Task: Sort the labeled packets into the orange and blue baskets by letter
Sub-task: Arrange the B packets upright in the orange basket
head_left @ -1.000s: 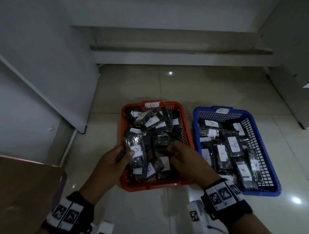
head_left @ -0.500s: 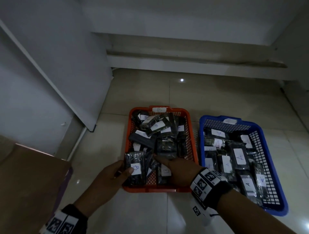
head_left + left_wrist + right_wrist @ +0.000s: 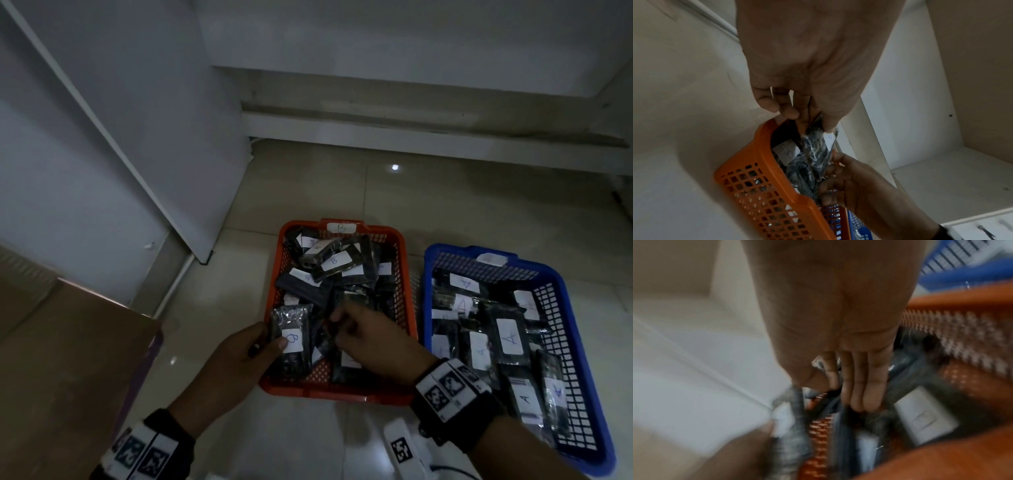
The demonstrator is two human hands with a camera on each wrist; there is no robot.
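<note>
The orange basket (image 3: pixel 409 308), tagged B, holds several dark packets with white labels. To its right, the blue basket (image 3: pixel 579 342) holds packets marked A. My left hand (image 3: pixel 274 342) pinches a dark packet labelled B (image 3: pixel 291 329) over the orange basket's front left corner. The left wrist view shows the same left hand (image 3: pixel 813 120) holding this packet (image 3: pixel 816 146) upright above the orange rim (image 3: pixel 760 146). My right hand (image 3: pixel 346 325) is inside the orange basket beside it. In the blurred right wrist view its fingers (image 3: pixel 855 399) are straight, with the tips pushed in among the packets.
A brown cardboard box (image 3: pixel 68 359) stands at the left. A white cabinet panel (image 3: pixel 137 137) rises behind it, and a low ledge (image 3: pixel 411 137) runs along the back. A white device with a marker (image 3: pixel 404 448) lies on the tile floor near me.
My left hand has kept the B packet and drawn it to the basket's front left corner. My right hand has shifted left among the packets, close to the left hand.
</note>
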